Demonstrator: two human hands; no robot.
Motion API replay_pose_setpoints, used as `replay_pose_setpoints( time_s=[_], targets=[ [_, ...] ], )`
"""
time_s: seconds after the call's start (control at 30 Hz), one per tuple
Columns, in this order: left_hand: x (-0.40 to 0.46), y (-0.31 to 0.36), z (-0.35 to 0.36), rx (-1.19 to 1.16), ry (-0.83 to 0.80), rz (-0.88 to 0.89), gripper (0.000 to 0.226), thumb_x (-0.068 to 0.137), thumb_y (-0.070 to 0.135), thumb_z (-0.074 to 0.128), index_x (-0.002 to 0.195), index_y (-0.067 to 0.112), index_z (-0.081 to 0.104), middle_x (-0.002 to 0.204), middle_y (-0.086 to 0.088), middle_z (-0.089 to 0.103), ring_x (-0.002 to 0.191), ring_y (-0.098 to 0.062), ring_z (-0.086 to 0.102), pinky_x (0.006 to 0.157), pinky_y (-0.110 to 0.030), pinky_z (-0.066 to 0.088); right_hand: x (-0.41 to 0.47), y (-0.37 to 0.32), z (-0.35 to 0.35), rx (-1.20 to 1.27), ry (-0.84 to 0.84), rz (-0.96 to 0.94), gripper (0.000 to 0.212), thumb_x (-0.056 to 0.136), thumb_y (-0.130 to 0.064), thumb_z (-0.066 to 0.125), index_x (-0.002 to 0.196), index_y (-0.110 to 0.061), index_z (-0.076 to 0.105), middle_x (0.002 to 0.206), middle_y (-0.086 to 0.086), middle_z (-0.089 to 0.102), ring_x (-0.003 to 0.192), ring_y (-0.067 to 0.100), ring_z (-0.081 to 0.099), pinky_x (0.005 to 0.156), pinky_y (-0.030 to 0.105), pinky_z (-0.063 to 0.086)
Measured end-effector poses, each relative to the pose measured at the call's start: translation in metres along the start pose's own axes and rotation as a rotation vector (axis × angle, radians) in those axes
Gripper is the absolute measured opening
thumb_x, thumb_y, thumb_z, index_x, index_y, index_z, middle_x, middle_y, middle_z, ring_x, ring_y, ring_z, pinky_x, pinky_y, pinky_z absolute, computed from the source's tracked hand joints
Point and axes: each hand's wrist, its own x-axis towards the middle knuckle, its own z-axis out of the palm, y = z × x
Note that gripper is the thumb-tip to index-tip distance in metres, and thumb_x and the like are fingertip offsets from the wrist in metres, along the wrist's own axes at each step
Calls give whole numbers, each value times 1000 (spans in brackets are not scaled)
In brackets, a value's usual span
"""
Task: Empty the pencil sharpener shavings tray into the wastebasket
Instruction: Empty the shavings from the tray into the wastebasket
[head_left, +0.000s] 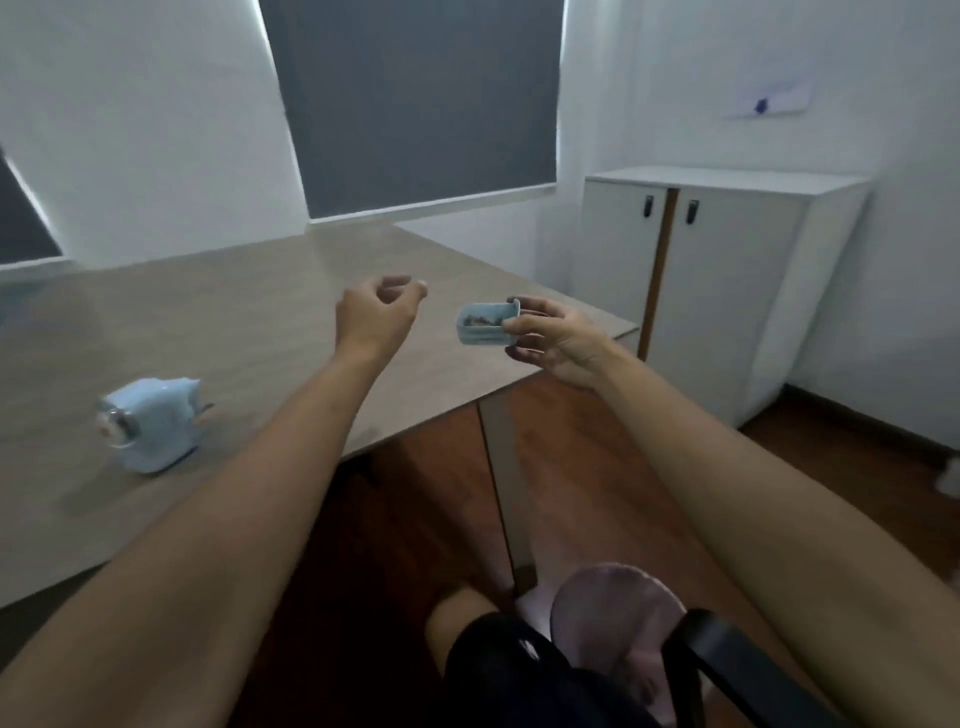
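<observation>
My right hand (558, 340) pinches a small light-blue shavings tray (485, 323) above the right corner of the desk, its open side toward me with brown shavings inside. My left hand (375, 314) hovers just left of the tray, fingers loosely curled and holding nothing. The light-blue pencil sharpener (150, 423) stands on the wooden desk (249, 312) at the left, well away from both hands. No wastebasket shows clearly in the head view.
A white two-door cabinet (727, 280) stands against the right wall. Dark wood floor (571, 467) lies below the desk edge. A pinkish round object (618, 618) and a black chair arm (737, 670) sit low at the bottom, beside my knee.
</observation>
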Motion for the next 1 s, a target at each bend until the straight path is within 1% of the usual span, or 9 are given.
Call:
replay_pose_setpoints(
  time_s=[0.13, 0.3, 0.4, 0.47, 0.57, 0.7, 0.83, 0.9, 1.0],
  targets=[
    [-25, -10, 91, -136, -267, -74, 47, 63, 50, 63, 96, 17, 71, 103, -11, 75, 97, -24, 72, 92, -45, 57, -45, 4, -72, -40, 98, 53, 34, 83, 6, 65, 109, -15, 62, 94, 5, 70, 83, 19, 69, 77, 31, 57],
    [-64, -47, 175, -125, -478, -193, 40, 57, 60, 59, 71, 25, 70, 94, -2, 78, 98, -22, 72, 95, -46, 55, -91, 37, -152, -61, 227, 152, 33, 83, 7, 65, 106, -16, 63, 98, 7, 69, 85, 20, 68, 78, 32, 56],
    [-88, -76, 211, -80, -549, -252, 36, 59, 62, 57, 68, 29, 70, 90, 1, 76, 100, -22, 71, 97, -45, 54, -107, 70, -193, -43, 295, 234, 34, 82, 8, 65, 106, -17, 63, 99, 7, 70, 84, 19, 71, 74, 30, 58],
    [-104, -95, 228, -31, -581, -278, 34, 67, 58, 59, 75, 28, 72, 97, -1, 76, 104, -23, 68, 98, -43, 53, -113, 93, -213, -38, 327, 291, 38, 81, 10, 66, 109, -15, 62, 101, 8, 70, 84, 19, 72, 71, 30, 59],
    [-124, -130, 253, 34, -617, -339, 34, 85, 44, 60, 103, 19, 75, 108, -1, 73, 109, -21, 64, 96, -35, 51, -113, 132, -240, -41, 328, 385, 46, 78, 13, 68, 117, -11, 60, 109, 9, 67, 90, 21, 71, 68, 29, 60],
    [-153, -186, 280, 109, -629, -466, 39, 90, 37, 62, 121, 15, 68, 118, -4, 68, 111, -20, 61, 86, -22, 40, -109, 193, -272, -59, 314, 509, 51, 77, 18, 67, 121, -5, 57, 118, 12, 61, 98, 24, 67, 74, 33, 63],
    [-177, -238, 300, 235, -599, -540, 46, 88, 39, 61, 128, 17, 63, 132, -9, 65, 125, -29, 57, 100, -29, 42, -107, 253, -294, -149, 295, 617, 43, 73, 20, 69, 107, -7, 63, 110, 11, 63, 98, 26, 66, 77, 38, 61],
    [-187, -262, 309, 271, -591, -577, 47, 89, 40, 59, 132, 21, 59, 136, -9, 62, 126, -32, 56, 100, -31, 43, -108, 282, -302, -205, 280, 663, 43, 71, 19, 73, 103, -8, 64, 110, 13, 64, 97, 27, 66, 73, 39, 63],
    [-202, -299, 323, 265, -595, -629, 51, 91, 40, 56, 139, 25, 51, 143, -11, 55, 130, -33, 53, 102, -35, 44, -112, 319, -310, -290, 275, 740, 46, 69, 17, 75, 108, -6, 62, 115, 15, 60, 91, 26, 66, 61, 30, 62]
  ],
)
